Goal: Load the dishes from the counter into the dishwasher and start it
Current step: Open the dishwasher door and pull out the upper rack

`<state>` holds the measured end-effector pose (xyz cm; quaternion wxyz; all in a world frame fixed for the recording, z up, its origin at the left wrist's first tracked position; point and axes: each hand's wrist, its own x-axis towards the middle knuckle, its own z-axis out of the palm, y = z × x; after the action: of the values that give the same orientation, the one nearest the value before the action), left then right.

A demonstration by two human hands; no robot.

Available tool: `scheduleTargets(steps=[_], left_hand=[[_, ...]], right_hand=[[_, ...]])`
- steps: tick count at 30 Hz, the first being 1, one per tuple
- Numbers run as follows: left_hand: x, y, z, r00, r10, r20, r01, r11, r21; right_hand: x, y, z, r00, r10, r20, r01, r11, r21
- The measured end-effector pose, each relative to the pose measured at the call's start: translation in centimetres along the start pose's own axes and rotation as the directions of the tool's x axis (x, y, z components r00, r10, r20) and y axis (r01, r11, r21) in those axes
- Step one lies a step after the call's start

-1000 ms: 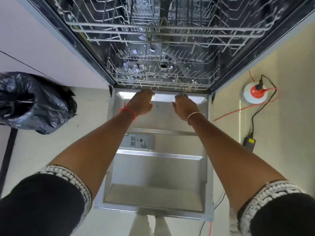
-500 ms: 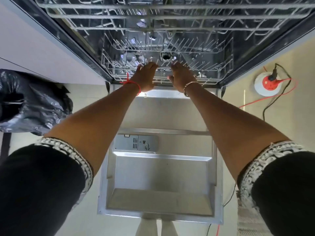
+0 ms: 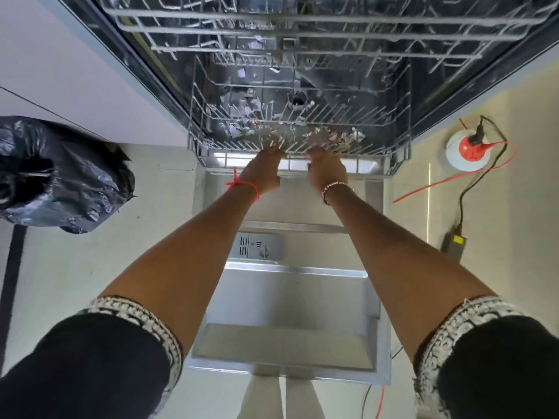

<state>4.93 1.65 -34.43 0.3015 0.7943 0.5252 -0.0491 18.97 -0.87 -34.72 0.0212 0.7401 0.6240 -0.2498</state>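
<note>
Wire bottom rack [image 3: 230, 146] is bare; our left hand [image 3: 264, 170] and right hand [image 3: 328, 170] grip its front. All loading is left.

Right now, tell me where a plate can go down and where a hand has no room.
Free: the lower rack toward its left and right walls; the door panel between detergent dispenser and near edge. Crowded: the rack's front rim middle, where left hand and right hand meet it.

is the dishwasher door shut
No, the dishwasher door lies flat open, and the left hand and right hand hold the lower rack.
</note>
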Motion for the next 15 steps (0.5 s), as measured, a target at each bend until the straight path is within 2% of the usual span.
scheduleTargets(steps=[4, 9, 15], left_hand=[[-3.3, -0.1, 2.5, 0.998, -0.045, 0.038, 0.046, 0.998, -0.035], [-8.3, 0.3, 5.2, 0.997, -0.056, 0.046, 0.059, 0.995, -0.079], [-14.7, 1.5, 8.0, 0.996, -0.073, 0.054, 0.079, 0.99, -0.118]], right_hand=[[-3.9, 0.2, 1.5, 0.999, -0.015, 0.043, 0.016, 1.0, -0.019], [-9.2, 0.3, 3.9, 0.996, 0.012, 0.088, -0.016, 0.999, 0.049], [-15.2, 0.8, 6.0, 0.989, -0.051, 0.136, 0.043, 0.997, 0.062]])
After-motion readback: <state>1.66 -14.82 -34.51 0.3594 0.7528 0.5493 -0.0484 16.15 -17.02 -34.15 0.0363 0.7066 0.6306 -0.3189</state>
